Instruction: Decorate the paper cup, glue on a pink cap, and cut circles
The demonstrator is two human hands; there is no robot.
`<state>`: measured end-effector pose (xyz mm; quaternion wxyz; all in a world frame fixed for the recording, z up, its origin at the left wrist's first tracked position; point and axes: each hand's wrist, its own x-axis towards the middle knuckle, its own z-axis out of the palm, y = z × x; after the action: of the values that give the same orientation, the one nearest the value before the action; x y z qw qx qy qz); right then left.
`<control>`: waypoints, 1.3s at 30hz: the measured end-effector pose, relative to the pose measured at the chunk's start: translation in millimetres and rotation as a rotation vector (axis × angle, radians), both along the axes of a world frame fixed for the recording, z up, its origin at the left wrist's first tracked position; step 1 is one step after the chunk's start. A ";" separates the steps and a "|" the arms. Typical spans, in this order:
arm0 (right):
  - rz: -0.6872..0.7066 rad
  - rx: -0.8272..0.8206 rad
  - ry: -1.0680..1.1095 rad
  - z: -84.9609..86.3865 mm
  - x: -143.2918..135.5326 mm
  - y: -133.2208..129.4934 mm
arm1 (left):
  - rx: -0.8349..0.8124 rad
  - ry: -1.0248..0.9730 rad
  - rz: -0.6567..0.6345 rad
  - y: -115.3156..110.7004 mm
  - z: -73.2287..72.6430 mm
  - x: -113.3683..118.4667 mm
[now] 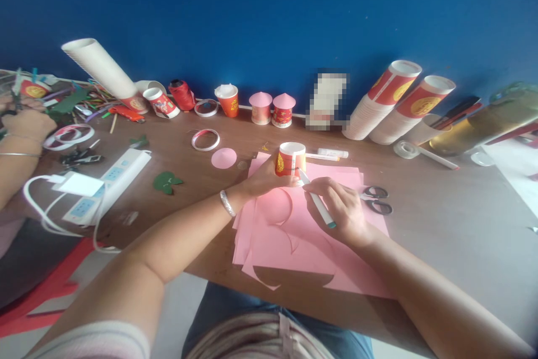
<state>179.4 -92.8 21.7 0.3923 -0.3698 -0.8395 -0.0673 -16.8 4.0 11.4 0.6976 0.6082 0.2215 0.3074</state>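
Observation:
My left hand (267,175) is wrapped around a red paper cup (291,158) with gold print, held above a pile of pink paper sheets (269,247). Pinched in my right hand (342,202) is a white marker (321,208) with a teal end. Its tip is at the cup's lower side, close to my left fingertips; whether it touches cannot be made out. Curved cuts show in the pink paper below. Black-handled scissors (378,200) lie at the sheets' right edge. Behind the cup rest another white pen (321,157) and a small white tube (334,153).
Two red cups with pink cone tops (282,111) stand by the blue wall. Stacked paper cups (389,93) lean at the right, near a tape roll (406,149). A power strip (107,185) with cables lies left. At far left, a co-worker's hand (29,121) holds scissors.

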 end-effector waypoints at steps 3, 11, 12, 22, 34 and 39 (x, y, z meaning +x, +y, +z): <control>-0.007 -0.002 0.000 0.5 0.3 -0.3 | -0.008 -0.006 0.007 -0.8 0.6 0.0; -0.004 0.014 0.011 0.3 0.7 -0.3 | 0.015 0.003 0.010 -0.4 -2.3 -0.8; 0.000 0.022 0.015 0.4 0.6 -0.5 | 0.014 0.001 0.012 -0.3 -2.5 -0.9; 0.028 0.064 -0.051 -4.1 -2.2 -4.1 | 0.085 0.065 0.098 -0.8 -6.9 -0.5; 0.005 0.025 -0.059 -0.5 0.7 -0.9 | 0.111 0.123 0.138 -4.6 -4.2 2.0; 0.018 0.017 -0.079 1.2 0.8 -0.8 | 0.108 0.136 0.154 -4.5 -4.5 1.8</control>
<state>180.3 -93.5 22.8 0.3626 -0.3559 -0.8570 -0.0855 -15.0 -0.5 6.9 0.6215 0.6456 0.2975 0.3293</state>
